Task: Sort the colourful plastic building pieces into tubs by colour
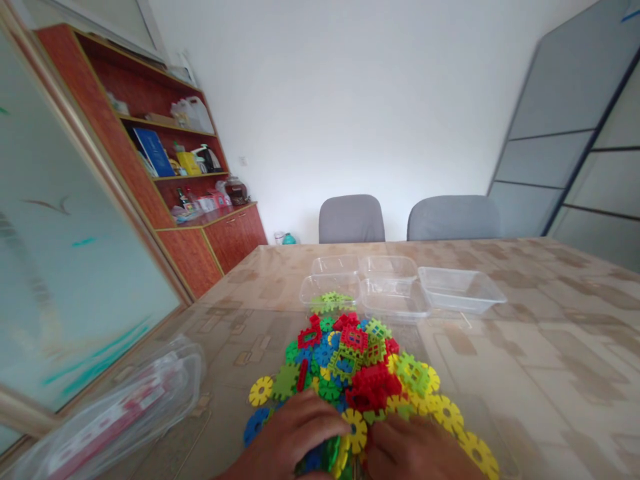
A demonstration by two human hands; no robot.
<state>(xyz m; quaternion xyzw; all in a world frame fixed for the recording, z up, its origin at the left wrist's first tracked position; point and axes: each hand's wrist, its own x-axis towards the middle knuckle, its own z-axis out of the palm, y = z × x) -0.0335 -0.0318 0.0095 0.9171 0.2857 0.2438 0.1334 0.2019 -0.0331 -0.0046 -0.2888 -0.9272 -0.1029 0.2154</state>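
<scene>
Down at the near edge of the pile of plastic pieces [345,363], left hand [295,433] half open, palm down, thumb and fingers apart astride blue pieces [314,460] and a few green and yellow ones standing edge-on; fingertips right at a notched yellow disc [355,430]. Can't tell if actually pinching anything. Just right of that disc, right hand [410,447] curled down into the pile, fingertips buried, so closure and contents unreadable. Straight ahead of both hands: rest of the heap, bright hard plastic, slotted flower-like discs mixed with red toothed blocks [373,387] and lime square plates [414,373] with window cut-outs. Beyond the heap: clear thin-walled tubs [395,300], rounded corners; lime pieces at the near-left one, inside or in front unclear. Off left of left hand: glossy crinkled clear bag [175,393], red-and-white print, too blurred to read. Both wrists cut off at bottom.
</scene>
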